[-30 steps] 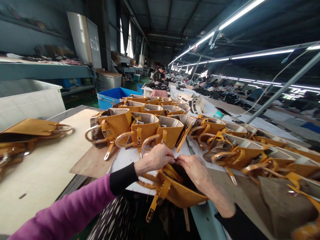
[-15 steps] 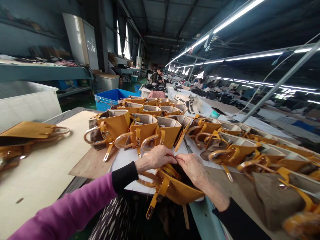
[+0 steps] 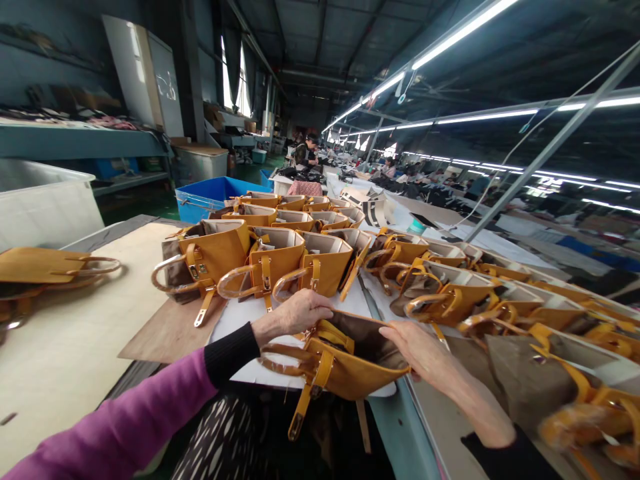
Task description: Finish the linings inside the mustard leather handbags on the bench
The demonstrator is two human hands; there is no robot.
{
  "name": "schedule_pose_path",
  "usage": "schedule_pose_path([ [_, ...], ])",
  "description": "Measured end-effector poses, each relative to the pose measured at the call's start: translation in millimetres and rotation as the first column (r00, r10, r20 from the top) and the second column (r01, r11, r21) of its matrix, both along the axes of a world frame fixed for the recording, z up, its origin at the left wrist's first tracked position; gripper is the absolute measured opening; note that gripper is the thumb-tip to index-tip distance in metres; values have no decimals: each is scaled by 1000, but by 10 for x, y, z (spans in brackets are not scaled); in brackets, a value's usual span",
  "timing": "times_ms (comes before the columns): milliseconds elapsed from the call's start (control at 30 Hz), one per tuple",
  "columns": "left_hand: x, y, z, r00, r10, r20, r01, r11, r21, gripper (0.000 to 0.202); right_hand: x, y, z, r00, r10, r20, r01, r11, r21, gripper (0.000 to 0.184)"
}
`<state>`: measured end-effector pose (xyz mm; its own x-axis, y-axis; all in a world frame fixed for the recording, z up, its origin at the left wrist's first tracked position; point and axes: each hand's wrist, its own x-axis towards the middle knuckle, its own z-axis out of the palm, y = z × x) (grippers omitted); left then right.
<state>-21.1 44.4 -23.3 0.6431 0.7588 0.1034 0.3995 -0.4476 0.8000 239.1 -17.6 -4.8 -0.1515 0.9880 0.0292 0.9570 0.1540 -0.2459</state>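
A mustard-yellow handbag (image 3: 357,370) lies tilted at the table's near edge, its mouth spread and the brown lining showing. My left hand (image 3: 300,312) pinches the far rim at its left corner. At the right end of the mouth, my right hand (image 3: 417,347) is closed on the rim, fingers partly hidden behind the bag's side. A plastic-wrapped handle (image 3: 285,359) sticks out to the left. One strap with a metal tip (image 3: 299,417) hangs down over the table edge, above my lap.
Rows of similar yellow handbags (image 3: 327,261) stand just beyond and to the right. Another handbag (image 3: 43,265) lies on the pale board (image 3: 65,360) at left. A blue bin (image 3: 215,195) and a white bin (image 3: 45,200) stand past the table. A person (image 3: 306,155) sits farther back.
My right hand has moved right along the rim, away from my left hand, and the bag's mouth is now spread wider. My left hand still pinches the rim.
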Motion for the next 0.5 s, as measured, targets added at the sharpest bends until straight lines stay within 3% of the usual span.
schedule_pose_path([
  [133, -22, -53, -2, 998, 43, 34, -39, 992, -122, 26, -9, 40, -33, 997, 10, 71, -11, 1000, 17, 40],
  [300, 22, -65, -84, 991, 128, 49, -128, 992, -1, 23, 43, 67, -66, 986, 35, 166, -42, 998, 40, 36],
  [433, 38, -90, -99, 988, 152, 31, -155, 984, 94, 24, -129, -2, 35, 933, -92, 349, 76, 995, 60, 33],
  [500, 37, -125, -87, 986, 163, 31, -165, 977, 135, 24, -280, -45, 123, 900, -114, 421, 63, 989, 133, 24],
])
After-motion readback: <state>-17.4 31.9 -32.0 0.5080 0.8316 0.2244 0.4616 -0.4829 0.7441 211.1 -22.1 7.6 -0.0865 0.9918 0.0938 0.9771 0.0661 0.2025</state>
